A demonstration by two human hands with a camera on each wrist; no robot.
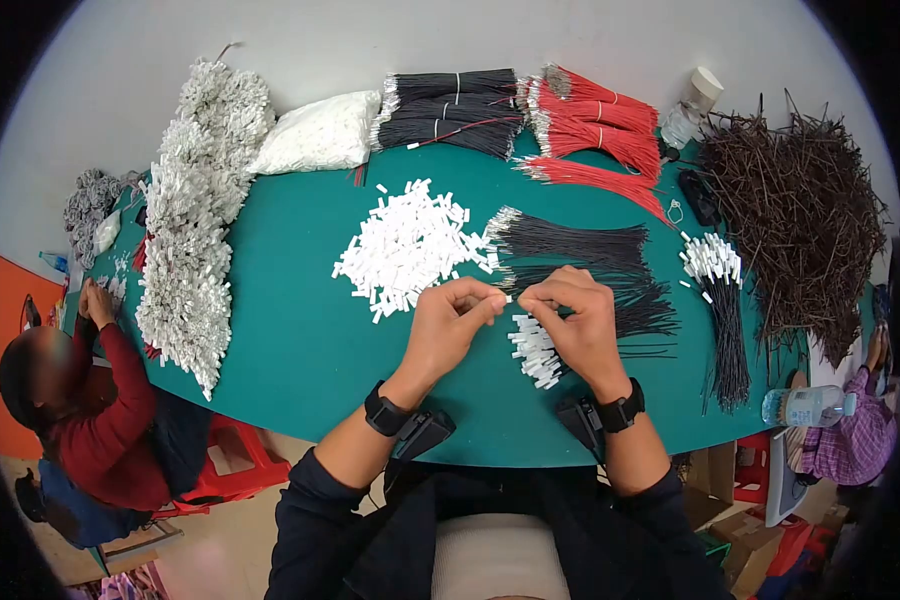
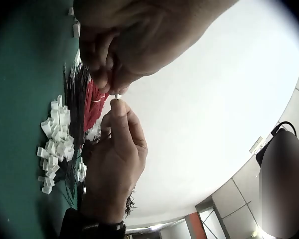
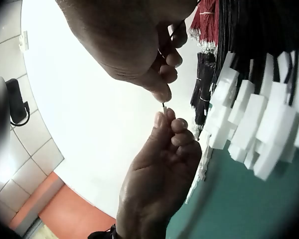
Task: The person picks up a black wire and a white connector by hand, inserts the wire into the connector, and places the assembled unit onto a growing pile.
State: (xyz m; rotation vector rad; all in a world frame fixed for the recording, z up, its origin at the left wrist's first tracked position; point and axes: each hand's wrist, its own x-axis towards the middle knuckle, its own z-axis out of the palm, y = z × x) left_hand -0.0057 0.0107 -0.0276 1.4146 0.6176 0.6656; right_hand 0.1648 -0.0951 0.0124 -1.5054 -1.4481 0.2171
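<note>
Over the near part of the green table, both hands meet fingertip to fingertip. My left hand (image 1: pixel 448 328) pinches a small white connector (image 3: pixel 165 110), mostly hidden by its thumb and finger. A thin black wire (image 3: pixel 163 105) is pinched by my right hand (image 1: pixel 582 325), its end at the connector; how far it is inserted I cannot tell. Below and between the hands lie white connectors on black wires (image 1: pixel 536 352). Behind the left hand is a pile of loose white connectors (image 1: pixel 410 245), and behind the right hand a bundle of black wires (image 1: pixel 580 243).
At the back are black bundles (image 1: pixel 450 110), red bundles (image 1: pixel 595 125) and a white bag (image 1: pixel 320 132). A tall white heap (image 1: pixel 190 230) stands left, a brown heap (image 1: pixel 800 210) right. A bottle (image 1: pixel 808 406) lies by the right edge. A person in red (image 1: pixel 105 430) sits left.
</note>
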